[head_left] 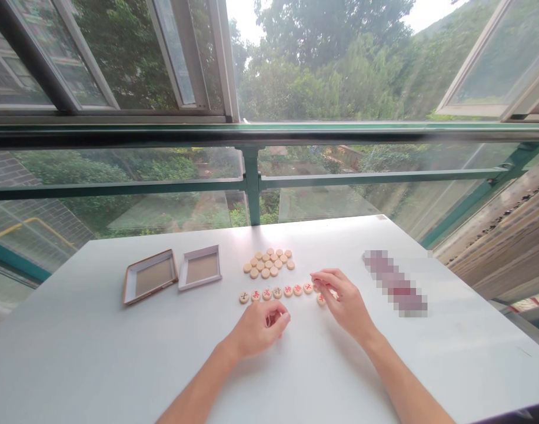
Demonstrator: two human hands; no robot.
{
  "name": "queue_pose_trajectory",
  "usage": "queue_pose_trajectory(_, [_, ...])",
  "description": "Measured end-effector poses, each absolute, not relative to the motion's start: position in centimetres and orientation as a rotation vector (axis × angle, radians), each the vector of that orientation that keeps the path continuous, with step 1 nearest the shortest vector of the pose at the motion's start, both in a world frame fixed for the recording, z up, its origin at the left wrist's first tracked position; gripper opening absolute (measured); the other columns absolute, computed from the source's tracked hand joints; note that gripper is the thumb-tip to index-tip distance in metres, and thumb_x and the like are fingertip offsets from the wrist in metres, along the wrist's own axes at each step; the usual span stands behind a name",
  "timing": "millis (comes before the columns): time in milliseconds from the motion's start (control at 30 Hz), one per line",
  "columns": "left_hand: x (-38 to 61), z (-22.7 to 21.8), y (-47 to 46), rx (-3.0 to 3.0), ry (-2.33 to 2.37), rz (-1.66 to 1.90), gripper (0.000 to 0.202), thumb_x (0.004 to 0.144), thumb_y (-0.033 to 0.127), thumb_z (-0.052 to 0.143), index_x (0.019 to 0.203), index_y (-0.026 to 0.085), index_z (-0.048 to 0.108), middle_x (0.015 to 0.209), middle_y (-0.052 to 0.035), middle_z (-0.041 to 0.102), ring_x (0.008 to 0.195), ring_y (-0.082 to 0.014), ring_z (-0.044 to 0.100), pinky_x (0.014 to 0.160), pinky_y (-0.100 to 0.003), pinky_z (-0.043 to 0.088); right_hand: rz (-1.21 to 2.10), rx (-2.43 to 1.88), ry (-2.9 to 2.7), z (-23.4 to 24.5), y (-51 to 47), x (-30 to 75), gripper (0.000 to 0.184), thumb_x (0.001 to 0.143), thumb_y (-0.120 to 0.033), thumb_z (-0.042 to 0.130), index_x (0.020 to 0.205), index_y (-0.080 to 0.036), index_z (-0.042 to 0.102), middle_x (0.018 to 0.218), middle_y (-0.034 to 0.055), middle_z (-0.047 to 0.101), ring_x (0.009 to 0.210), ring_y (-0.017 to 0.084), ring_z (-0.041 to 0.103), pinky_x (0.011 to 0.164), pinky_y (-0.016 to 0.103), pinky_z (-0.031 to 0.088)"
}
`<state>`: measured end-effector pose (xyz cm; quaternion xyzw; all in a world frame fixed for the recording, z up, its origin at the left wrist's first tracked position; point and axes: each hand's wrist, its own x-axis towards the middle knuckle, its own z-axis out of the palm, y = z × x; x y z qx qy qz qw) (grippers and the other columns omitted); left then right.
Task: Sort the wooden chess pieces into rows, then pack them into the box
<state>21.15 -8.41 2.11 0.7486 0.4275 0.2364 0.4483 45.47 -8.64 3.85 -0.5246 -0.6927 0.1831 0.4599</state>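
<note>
A row of round wooden Chinese chess pieces [288, 290] lies face up on the white table, with red or dark characters. My right hand [342, 297] reaches over the row's right end, its thumb and fingertips pinched together on a Chinese chess piece that they mostly cover. Just under that hand, one more face-up piece [321, 299] sits slightly nearer to me. My left hand [259, 331] rests in front of the row's left half, fingers curled inward; whether anything is inside them is hidden. Behind the row, several blank-topped pieces [268, 265] are grouped together.
At the left stand two shallow open box halves, a brown-edged one [128, 288] and a pale one [219, 277]. A blurred-out, elongated item [395, 284] lies on the right of the white table [313, 377]. Beyond the table's far edge are a railing [250, 188] and windows.
</note>
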Motion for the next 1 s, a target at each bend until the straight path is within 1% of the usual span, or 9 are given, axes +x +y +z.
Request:
queue_pose_trajectory(167, [21.17,2.2,-8.44,1.849,1.053,0.584,0.027,0.093,0.04,0.051,0.083,0.018,0.065,0.061,0.0005,0.067,0.054,-0.0121,0.053,0.056,-0.024,0.042,0.483,-1.284,-1.681,3.77,-8.69,45.53,0.024,0.1,-0.036,0.051,0.112,-0.028,0.07,0.105,0.0081,0.065,0.09,0.021,0.068,0.079,0.035,0.061])
queue_pose_trajectory(233, [21.18,2.25,-8.45,1.847,1.051,0.586,0.027,0.093,0.039,0.051,0.083,0.018,0.064,0.061,0.0005,0.067,0.054,-0.012,0.053,0.056,-0.024,0.042,0.49,-1.309,-1.688,3.84,-8.78,45.49,0.023,0.099,-0.036,0.052,0.109,-0.028,0.071,0.105,0.008,0.065,0.089,0.021,0.068,0.071,0.032,0.061])
queue_pose_trajectory(300, [21.17,2.27,-8.45,1.849,1.049,0.59,0.026,0.093,0.039,0.051,0.083,0.019,0.065,0.062,0.0006,0.067,0.054,-0.012,0.053,0.056,-0.024,0.042,0.493,-1.346,-1.706,3.9,-8.82,45.47,0.022,0.099,-0.038,0.052,0.105,-0.027,0.071,0.103,0.0078,0.067,0.086,0.021,0.068,0.061,0.03,0.058])
queue_pose_trajectory(333, [21.16,2.26,-8.45,1.851,1.05,0.59,0.026,0.093,0.038,0.051,0.083,0.019,0.065,0.062,0.0006,0.067,0.055,-0.012,0.053,0.057,-0.024,0.042,0.489,-1.362,-1.721,3.91,-8.81,45.47,0.022,0.099,-0.038,0.053,0.103,-0.026,0.071,0.102,0.0075,0.068,0.084,0.021,0.067,0.06,0.03,0.057])
queue_pose_trajectory(400, [21.14,2.21,-8.44,1.856,1.051,0.587,0.026,0.093,0.038,0.051,0.083,0.019,0.065,0.062,0.0007,0.067,0.055,-0.0121,0.053,0.057,-0.024,0.042,0.469,-1.385,-1.753,3.87,-8.77,45.51,0.022,0.098,-0.039,0.054,0.1,-0.025,0.07,0.098,0.0068,0.071,0.082,0.021,0.067,0.065,0.032,0.056])
queue_pose_trajectory(500, [21.11,2.09,-8.44,1.862,1.058,0.585,0.026,0.093,0.038,0.051,0.083,0.019,0.065,0.062,0.0004,0.067,0.055,-0.0124,0.054,0.057,-0.024,0.043,0.449,-1.412,-1.804,3.83,-8.77,45.57,0.021,0.096,-0.041,0.056,0.097,-0.024,0.069,0.094,0.0058,0.073,0.083,0.021,0.068,0.073,0.035,0.054])
queue_pose_trajectory(667, [21.06,1.96,-8.45,1.862,1.059,0.578,0.025,0.093,0.038,0.051,0.084,0.019,0.065,0.063,0.0006,0.068,0.056,-0.0124,0.055,0.057,-0.023,0.042,0.5,-1.402,-1.941,4.2,-9.09,45.44,0.014,0.093,-0.038,0.061,0.087,-0.027,0.067,0.087,0.0032,0.073,0.091,0.024,0.065,0.073,0.035,0.053])
queue_pose_trajectory(800, [21.09,1.89,-8.42,1.861,1.055,0.577,0.025,0.094,0.038,0.051,0.084,0.02,0.065,0.063,0.0006,0.068,0.056,-0.0123,0.055,0.056,-0.023,0.042,0.486,-1.427,-2.017,4.29,-9.06,45.46,0.014,0.092,-0.034,0.064,0.08,-0.027,0.065,0.083,0.0017,0.072,0.09,0.024,0.063,0.076,0.037,0.051])
queue_pose_trajectory(1000, [21.19,1.98,-8.34,1.876,1.054,0.575,0.026,0.094,0.038,0.051,0.084,0.019,0.065,0.063,0.0004,0.068,0.056,-0.0122,0.054,0.056,-0.023,0.041,0.412,-1.43,-2.042,3.65,-8.82,45.7,0.012,0.092,-0.033,0.064,0.081,-0.027,0.065,0.083,0.0012,0.071,0.088,0.024,0.061,0.078,0.038,0.048])
